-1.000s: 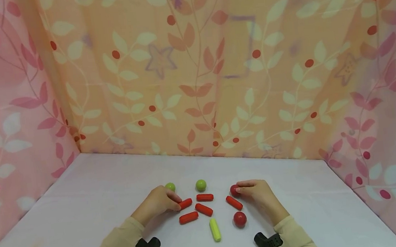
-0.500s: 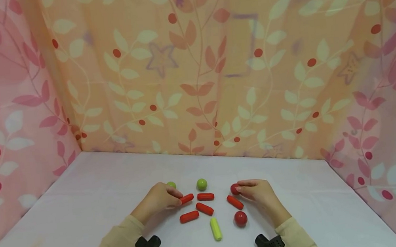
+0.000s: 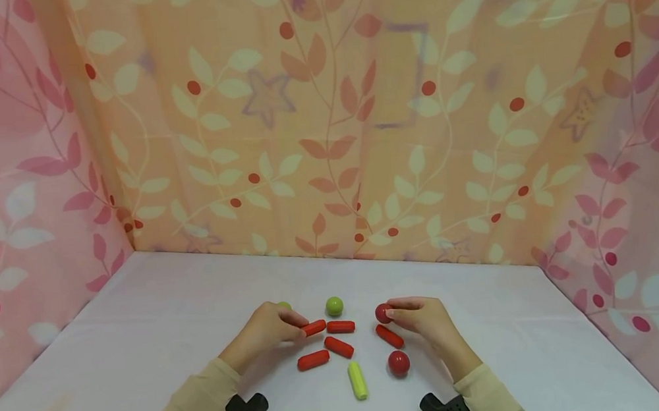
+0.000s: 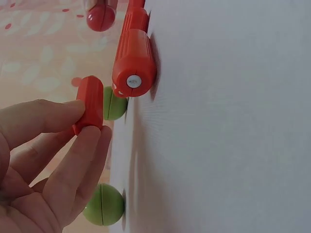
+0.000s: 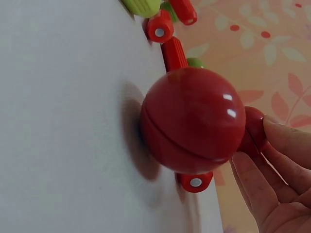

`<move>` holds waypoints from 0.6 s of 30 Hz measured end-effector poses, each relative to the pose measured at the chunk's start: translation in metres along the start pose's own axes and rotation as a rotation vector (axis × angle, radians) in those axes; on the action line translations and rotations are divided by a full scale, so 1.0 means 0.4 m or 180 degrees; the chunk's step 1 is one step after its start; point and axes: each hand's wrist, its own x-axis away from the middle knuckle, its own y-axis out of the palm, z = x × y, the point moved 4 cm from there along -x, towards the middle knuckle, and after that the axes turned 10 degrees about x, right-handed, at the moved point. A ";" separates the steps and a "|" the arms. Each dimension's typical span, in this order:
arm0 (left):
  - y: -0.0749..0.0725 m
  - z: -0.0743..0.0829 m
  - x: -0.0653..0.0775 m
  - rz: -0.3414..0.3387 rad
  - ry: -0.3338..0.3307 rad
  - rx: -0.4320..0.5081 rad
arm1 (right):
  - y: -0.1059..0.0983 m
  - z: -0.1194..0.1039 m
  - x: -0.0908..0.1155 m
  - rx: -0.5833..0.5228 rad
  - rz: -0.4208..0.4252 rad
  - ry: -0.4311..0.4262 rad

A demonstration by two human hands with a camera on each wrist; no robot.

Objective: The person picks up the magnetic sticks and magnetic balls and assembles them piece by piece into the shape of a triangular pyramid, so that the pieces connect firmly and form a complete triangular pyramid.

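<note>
My left hand pinches a short red stick between thumb and fingers. In the left wrist view the stick stands off the white tabletop. A red ball is pinched by my right hand, also apart from the table in the right wrist view. Between the hands lie several other red sticks, some showing a silvery disc at the end. A second red ball rests near my right wrist. One green ball sits behind the sticks; another green ball is partly hidden by my left hand.
A yellow-green stick lies at the front of the group. White cloth covers the table. Floral curtains stand behind and on both sides. Black wrist devices are worn near both sleeves.
My left hand has lifted the red stick and brought it slightly right. My right hand has moved a little left and up with its red ball. The loose pieces stay put.
</note>
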 end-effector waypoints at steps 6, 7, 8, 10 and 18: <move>0.004 0.004 0.004 0.0057 -0.0027 0.0064 | 0.007 -0.012 0.012 -0.0050 -0.0037 -0.0003; 0.006 0.005 0.005 0.0058 -0.0039 0.0074 | 0.008 -0.014 0.014 -0.0054 -0.0048 -0.0010; 0.007 0.005 0.005 0.0063 -0.0051 0.0092 | 0.009 -0.018 0.016 -0.0058 -0.0057 -0.0017; 0.011 0.006 0.006 0.0064 -0.0083 0.0122 | 0.013 -0.023 0.020 -0.0042 -0.0066 -0.0027; 0.033 0.013 0.005 0.0057 -0.0258 0.0197 | 0.035 -0.039 0.034 -0.0017 -0.0166 -0.0107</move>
